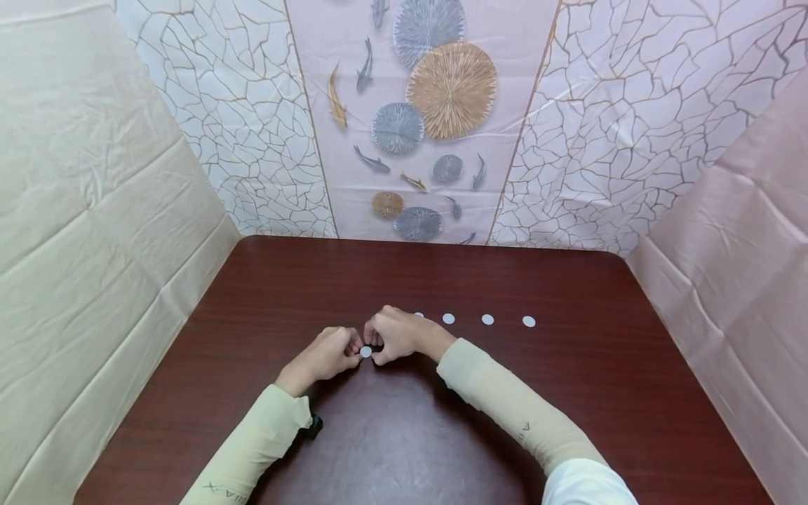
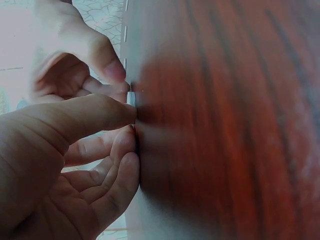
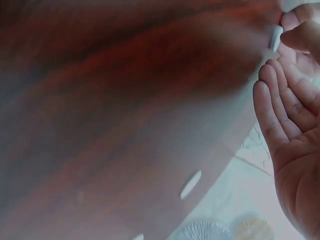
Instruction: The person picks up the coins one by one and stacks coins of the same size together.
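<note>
A small white disc (image 1: 366, 351) sits at the tabletop, between the fingertips of both hands. My left hand (image 1: 326, 355) pinches its left side; in the left wrist view the thumb lies against the edge of the disc (image 2: 131, 100). From the other side my right hand (image 1: 400, 333) reaches in, its thumb and curled forefinger about the disc's edge. The right wrist view shows the disc (image 3: 275, 39) edge-on by the thumb tip, with the other right fingers (image 3: 270, 100) loosely bent below. Whether several discs are stacked there, I cannot tell.
To the right, a row of white discs lies on the dark red-brown table (image 1: 600, 393), among them a middle disc (image 1: 487, 319) and an end disc (image 1: 529, 321). One disc (image 1: 419, 314) is partly hidden behind my right hand. Draped cloth (image 1: 95, 210) encloses the table.
</note>
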The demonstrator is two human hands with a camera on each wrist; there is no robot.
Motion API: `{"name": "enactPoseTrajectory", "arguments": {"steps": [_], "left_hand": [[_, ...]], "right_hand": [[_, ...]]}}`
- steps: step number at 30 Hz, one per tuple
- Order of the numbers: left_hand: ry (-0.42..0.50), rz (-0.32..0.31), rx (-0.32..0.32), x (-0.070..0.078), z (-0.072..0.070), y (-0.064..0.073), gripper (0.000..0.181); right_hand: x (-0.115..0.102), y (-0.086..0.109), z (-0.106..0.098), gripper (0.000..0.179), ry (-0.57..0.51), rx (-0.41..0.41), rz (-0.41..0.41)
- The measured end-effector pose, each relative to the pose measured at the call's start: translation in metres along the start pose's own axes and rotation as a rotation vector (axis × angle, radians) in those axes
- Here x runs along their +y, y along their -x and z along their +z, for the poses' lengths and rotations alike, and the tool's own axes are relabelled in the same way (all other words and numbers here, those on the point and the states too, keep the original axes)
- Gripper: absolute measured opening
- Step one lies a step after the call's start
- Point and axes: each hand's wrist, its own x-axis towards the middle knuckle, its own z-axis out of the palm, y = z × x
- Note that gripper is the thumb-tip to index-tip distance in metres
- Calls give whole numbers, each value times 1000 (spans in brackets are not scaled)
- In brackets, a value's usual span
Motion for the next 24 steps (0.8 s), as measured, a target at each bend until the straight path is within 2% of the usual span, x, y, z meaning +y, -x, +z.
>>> {"name": "enactPoseTrajectory", "arguments": {"steps": [14, 19, 24], "left_hand": [[9, -25, 13, 0, 1, -1, 7], [17, -53, 5, 0, 0, 0, 7], [30, -53, 0, 0, 0, 0, 6]], "right_hand": [[22, 39, -51, 26, 39, 28, 97], [34, 51, -60, 29, 30, 23, 121], [45, 55, -60, 28, 53, 22, 156]]}}
